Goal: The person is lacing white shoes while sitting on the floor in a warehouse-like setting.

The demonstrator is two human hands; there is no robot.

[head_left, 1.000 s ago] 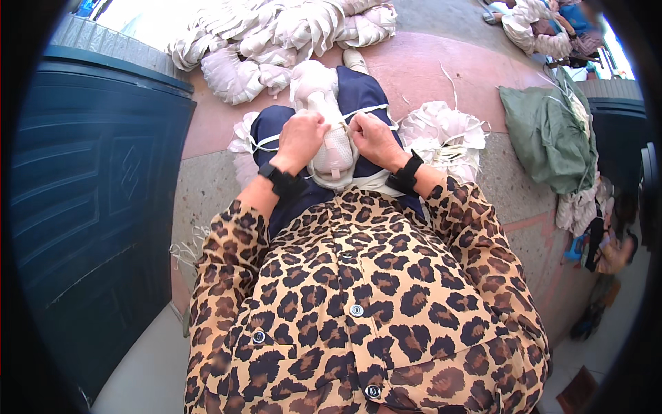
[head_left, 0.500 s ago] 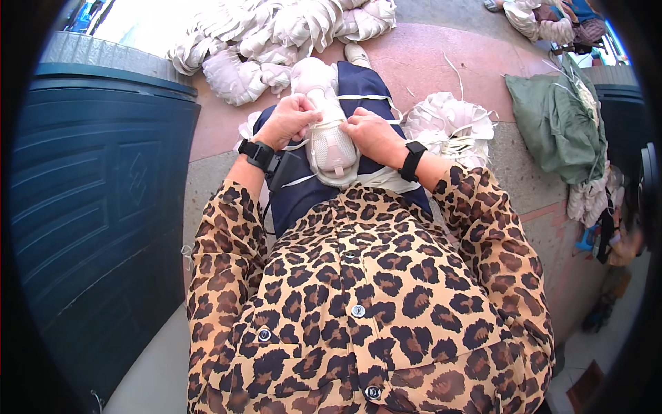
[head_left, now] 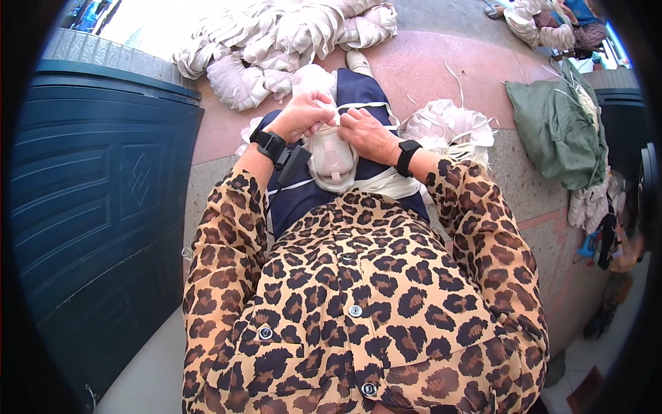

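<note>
A pale pink and white mesh shoe upper [head_left: 332,160] lies across my lap on dark blue cloth [head_left: 372,86], its rounded, pull-tabbed end toward me. My left hand [head_left: 303,116] is pinched closed over the upper's far part, on a thin white lace. Facing it, my right hand [head_left: 369,133] rests on the upper's right edge with curled fingers, also pinching the white lace [head_left: 369,105]. That lace loops out to the right beyond my knuckles. The fingertips nearly meet and partly hide the lace holes. Another pale upper [head_left: 314,77] lies just beyond my hands.
A large heap of pale shoe uppers [head_left: 276,41] lies ahead on the left. A smaller bundle [head_left: 448,121] with loose laces sits on the floor at my right. Farther right is a green sack [head_left: 558,131]. A blue panelled door [head_left: 89,179] stands on my left. Another person [head_left: 586,10] is at far right.
My two hands have come closer together and slightly farther up the upper. The left hand has turned inward, and a lace loop now shows above the right hand.
</note>
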